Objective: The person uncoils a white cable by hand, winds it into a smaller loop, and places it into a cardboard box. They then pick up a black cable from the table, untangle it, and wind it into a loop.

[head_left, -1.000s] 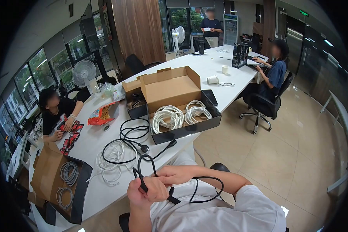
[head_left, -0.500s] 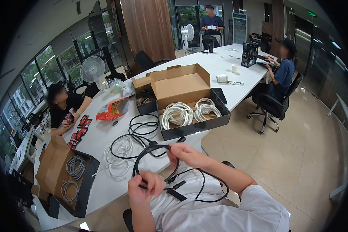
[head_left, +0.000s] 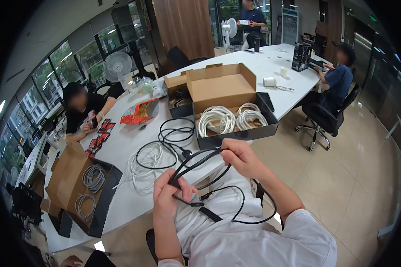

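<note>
Loops of a black cable (head_left: 199,163) stretch between my two hands above my lap. My left hand (head_left: 169,193) is closed around the lower left of the loops, where a short end with a dark connector sticks out. Fingers of my right hand (head_left: 238,155) pinch the upper right of the loops. A loose length of the cable hangs across my white clothes. Just beyond my hands, another black cable with a plug (head_left: 185,152) lies coiled on the table, partly over a loose white cable coil (head_left: 145,167).
An open box (head_left: 236,138) holds white cable coils. Another open box (head_left: 107,202) at left holds grey coils. A red snack bag (head_left: 140,112), small red packets (head_left: 100,139) and paper cups (head_left: 269,82) are on the white table (head_left: 227,60). Several people are around it.
The view has shifted, so the table appears further right. My hands have moved slightly apart, drawing the black loops into a longer, flatter shape. Both still hold the cable.
</note>
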A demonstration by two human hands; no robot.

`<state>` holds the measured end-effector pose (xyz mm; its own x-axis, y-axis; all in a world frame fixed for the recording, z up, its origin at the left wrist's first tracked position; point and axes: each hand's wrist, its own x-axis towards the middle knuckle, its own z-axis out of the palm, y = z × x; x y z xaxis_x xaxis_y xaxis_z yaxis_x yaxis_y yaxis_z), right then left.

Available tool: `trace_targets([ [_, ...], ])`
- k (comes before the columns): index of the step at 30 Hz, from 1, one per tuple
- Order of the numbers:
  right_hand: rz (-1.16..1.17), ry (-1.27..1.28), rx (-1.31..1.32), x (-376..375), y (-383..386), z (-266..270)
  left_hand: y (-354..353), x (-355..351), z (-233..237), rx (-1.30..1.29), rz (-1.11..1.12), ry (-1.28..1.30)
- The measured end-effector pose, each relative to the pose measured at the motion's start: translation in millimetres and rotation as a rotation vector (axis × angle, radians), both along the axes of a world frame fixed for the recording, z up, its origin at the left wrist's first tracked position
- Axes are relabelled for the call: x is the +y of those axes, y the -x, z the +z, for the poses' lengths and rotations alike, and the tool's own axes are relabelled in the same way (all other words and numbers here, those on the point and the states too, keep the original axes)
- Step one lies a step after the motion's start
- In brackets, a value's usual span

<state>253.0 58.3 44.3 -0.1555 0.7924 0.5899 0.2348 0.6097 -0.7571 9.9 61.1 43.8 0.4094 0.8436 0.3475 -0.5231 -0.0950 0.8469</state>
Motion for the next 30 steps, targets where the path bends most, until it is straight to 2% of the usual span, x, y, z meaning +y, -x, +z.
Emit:
trace_targets([
  [2,-0.049,-0.033,-0.061,0,3,1,-4,-2,6,0.01,-0.055,-0.034],
  [5,-0.094,-0.021,-0.096,4,7,-2,-1,11,-10,-0.165,-0.226,0.052],
  [6,-0.097,-0.022,-0.066,7,8,-4,-3,11,-8,-0.091,-0.197,0.108],
  [9,-0.058,0.157,0.011,11,10,-8,2,20,-9,-0.216,-0.368,0.246],
  [10,-0.027,0.228,0.099,13,12,-9,4,22,-8,-0.194,-0.379,0.267],
  [15,-0.028,0.196,0.097,22,11,-15,7,20,5,-0.044,-0.49,0.334],
  [16,-0.041,0.186,0.084,21,12,-16,8,21,2,0.015,-0.462,0.282],
  [19,-0.052,0.168,0.087,19,10,-13,10,28,-9,-0.009,-0.495,0.327],
  [23,-0.15,0.133,0.024,17,14,-4,4,27,-14,-0.064,-0.433,0.343],
  [24,-0.116,0.198,0.032,18,14,-5,3,24,-11,-0.03,-0.37,0.307],
  [27,0.037,0.336,0.125,15,17,3,6,26,-13,-0.233,-0.173,0.339],
  [28,0.108,0.371,0.14,11,15,2,9,27,-6,-0.311,-0.11,0.264],
  [30,0.254,0.424,0.164,6,5,2,27,37,-2,-0.477,-0.118,0.24],
])
